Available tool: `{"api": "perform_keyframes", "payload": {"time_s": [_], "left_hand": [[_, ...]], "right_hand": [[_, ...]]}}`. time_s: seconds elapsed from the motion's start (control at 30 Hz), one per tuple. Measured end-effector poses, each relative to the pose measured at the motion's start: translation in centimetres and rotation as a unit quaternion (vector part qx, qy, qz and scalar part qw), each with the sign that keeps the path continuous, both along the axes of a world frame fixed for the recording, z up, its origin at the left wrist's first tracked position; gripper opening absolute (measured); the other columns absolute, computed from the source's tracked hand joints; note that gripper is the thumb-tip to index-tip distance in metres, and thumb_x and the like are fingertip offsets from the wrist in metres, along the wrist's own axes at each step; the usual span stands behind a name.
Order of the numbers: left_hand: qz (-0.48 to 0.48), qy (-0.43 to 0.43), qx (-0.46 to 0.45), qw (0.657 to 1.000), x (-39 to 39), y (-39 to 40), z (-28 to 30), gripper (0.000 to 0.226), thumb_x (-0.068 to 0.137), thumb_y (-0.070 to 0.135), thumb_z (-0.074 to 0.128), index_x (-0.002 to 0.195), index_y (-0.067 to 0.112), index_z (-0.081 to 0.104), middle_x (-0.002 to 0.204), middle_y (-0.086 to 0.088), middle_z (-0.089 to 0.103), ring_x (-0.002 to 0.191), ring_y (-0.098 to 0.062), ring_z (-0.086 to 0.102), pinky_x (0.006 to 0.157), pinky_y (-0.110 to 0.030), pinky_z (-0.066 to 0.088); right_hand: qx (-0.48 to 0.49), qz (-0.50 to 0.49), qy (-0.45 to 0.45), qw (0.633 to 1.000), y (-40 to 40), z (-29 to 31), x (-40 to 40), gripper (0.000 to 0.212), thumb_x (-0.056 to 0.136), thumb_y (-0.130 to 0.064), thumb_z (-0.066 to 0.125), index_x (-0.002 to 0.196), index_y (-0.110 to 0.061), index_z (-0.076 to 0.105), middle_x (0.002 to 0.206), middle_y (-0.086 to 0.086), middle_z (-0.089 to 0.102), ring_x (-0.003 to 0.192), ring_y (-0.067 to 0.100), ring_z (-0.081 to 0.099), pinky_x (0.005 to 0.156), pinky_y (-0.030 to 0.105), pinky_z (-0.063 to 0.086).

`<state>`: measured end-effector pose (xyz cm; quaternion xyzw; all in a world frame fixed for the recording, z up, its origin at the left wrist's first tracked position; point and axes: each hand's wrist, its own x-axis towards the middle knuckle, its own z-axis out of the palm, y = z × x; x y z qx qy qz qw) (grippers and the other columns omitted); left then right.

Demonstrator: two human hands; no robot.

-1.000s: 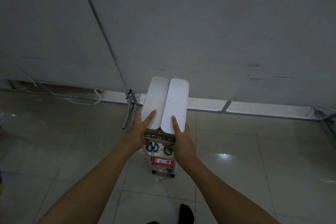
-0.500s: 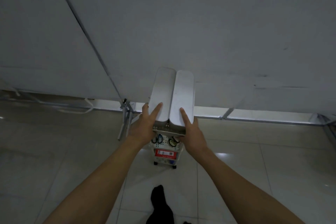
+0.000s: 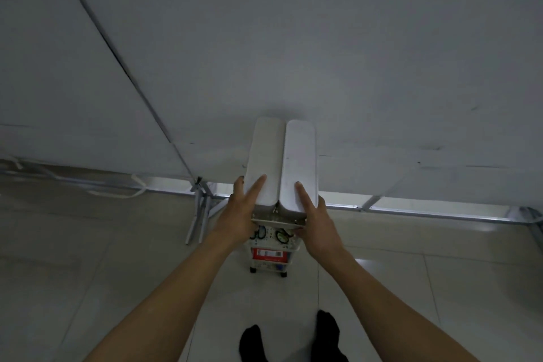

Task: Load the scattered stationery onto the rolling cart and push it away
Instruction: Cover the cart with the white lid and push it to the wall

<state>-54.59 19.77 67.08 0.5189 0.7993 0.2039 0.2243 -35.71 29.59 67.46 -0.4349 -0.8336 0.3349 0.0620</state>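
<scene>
A narrow white cart [image 3: 274, 247] stands on the tiled floor [image 3: 88, 244] against the grey wall [image 3: 323, 38]. Two white boxes [image 3: 283, 161] sit side by side on its top tier. The middle tier holds two pairs of scissors [image 3: 282, 236]; the bottom tier holds one red pack [image 3: 269, 253]. The left hand [image 3: 239, 214] and right hand [image 3: 316, 219] grip the top tier's corners, each with one finger stretched flat on a box and the other fingers curled around the edge. Two black socks [image 3: 327, 335] show below.
</scene>
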Motion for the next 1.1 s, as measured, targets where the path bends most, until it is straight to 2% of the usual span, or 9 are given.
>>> {"api": "perform_keyframes", "payload": {"time_s": [0.13,0.2,0.3,0.4,0.5,0.63,0.73,0.9,1.1], "left_hand": [[0.019,-0.121,-0.028,0.992,-0.6,0.4,0.5,0.114,0.063,0.035,0.079,0.147,0.058,0.005,0.155,0.018,-0.007,0.144,-0.021,0.021,0.109,-0.032,0.037],[0.075,-0.181,0.032,0.98,-1.0,1.1,0.9,0.096,0.067,0.048,0.067,0.146,0.055,0.013,0.153,0.019,0.005,0.138,-0.016,0.026,0.107,-0.03,0.035],[0.17,-0.207,0.101,0.958,-3.0,3.4,1.3,0.081,0.084,0.044,0.063,0.152,0.042,0.018,0.157,0.005,0.016,0.142,-0.018,0.025,0.114,-0.039,0.03],[0.243,-0.25,0.063,0.935,-5.7,6.8,2.2,0.091,0.08,0.065,0.066,0.153,0.041,0.017,0.162,0.0,0.016,0.145,-0.026,0.029,0.116,-0.05,0.032],[0.244,-0.28,-0.007,0.929,-7.0,9.6,2.6,0.113,0.063,0.08,0.068,0.154,0.04,0.013,0.163,-0.002,0.02,0.145,-0.026,0.03,0.114,-0.048,0.034],[0.238,-0.35,0.004,0.906,-6.9,10.2,0.9,0.101,0.067,0.057,0.083,0.149,0.027,0.032,0.141,-0.002,0.053,0.112,-0.02,0.059,0.087,-0.035,0.052],[0.238,-0.4,0.015,0.885,-6.2,10.3,0.1,0.092,0.07,0.057,0.081,0.146,0.027,0.037,0.131,0.002,0.06,0.1,-0.011,0.064,0.073,-0.026,0.054],[0.275,-0.4,0.049,0.873,-3.9,11.6,-0.4,0.081,0.077,0.053,0.076,0.142,0.023,0.038,0.135,-0.003,0.057,0.111,-0.023,0.061,0.096,-0.043,0.053],[0.332,-0.38,0.07,0.861,-0.4,12.9,-0.4,0.084,0.08,0.052,0.074,0.145,0.018,0.034,0.138,-0.008,0.052,0.119,-0.028,0.056,0.102,-0.047,0.049]], "right_hand": [[-0.01,-0.023,0.053,0.998,0.0,0.1,0.3,0.114,0.083,-0.001,0.072,0.149,-0.054,-0.005,0.157,0.012,0.02,0.11,0.022,0.059,0.084,0.033,0.055],[-0.042,-0.112,0.14,0.983,-1.7,-0.5,0.5,0.116,0.079,-0.002,0.076,0.153,-0.041,-0.003,0.156,0.01,0.019,0.123,0.022,0.048,0.097,0.033,0.049],[-0.184,-0.318,0.197,0.909,-5.4,-1.4,-0.7,0.117,0.077,-0.01,0.079,0.154,-0.033,-0.006,0.157,0.009,0.016,0.141,0.023,0.025,0.109,0.028,0.027],[-0.356,-0.408,0.231,0.809,-6.8,-1.3,-3.3,0.116,0.08,-0.026,0.077,0.152,-0.038,-0.013,0.152,-0.003,0.024,0.134,0.02,0.036,0.113,0.038,0.03],[-0.456,-0.428,0.288,0.725,-6.6,-1.3,-5.4,0.103,0.085,-0.029,0.073,0.151,-0.045,-0.005,0.135,-0.007,0.042,0.113,0.015,0.05,0.09,0.036,0.049],[-0.439,-0.487,0.353,0.668,-5.5,-2.1,-6.6,0.071,0.087,-0.004,0.066,0.139,-0.035,0.029,0.118,0.002,0.058,0.093,0.018,0.064,0.066,0.035,0.061],[-0.417,-0.48,0.387,0.668,-3.7,-2.1,-5.9,0.052,0.086,0.004,0.061,0.125,-0.021,0.038,0.118,0.008,0.057,0.101,0.025,0.063,0.067,0.041,0.061],[-0.39,-0.42,0.361,0.736,0.5,-1.5,-2.8,0.038,0.087,0.004,0.06,0.122,-0.004,0.05,0.114,0.021,0.063,0.101,0.035,0.065,0.068,0.049,0.061],[-0.389,-0.354,0.299,0.797,4.4,-1.0,0.7,0.039,0.084,-0.01,0.07,0.12,-0.004,0.054,0.11,0.019,0.067,0.103,0.035,0.065,0.072,0.058,0.059]]}}
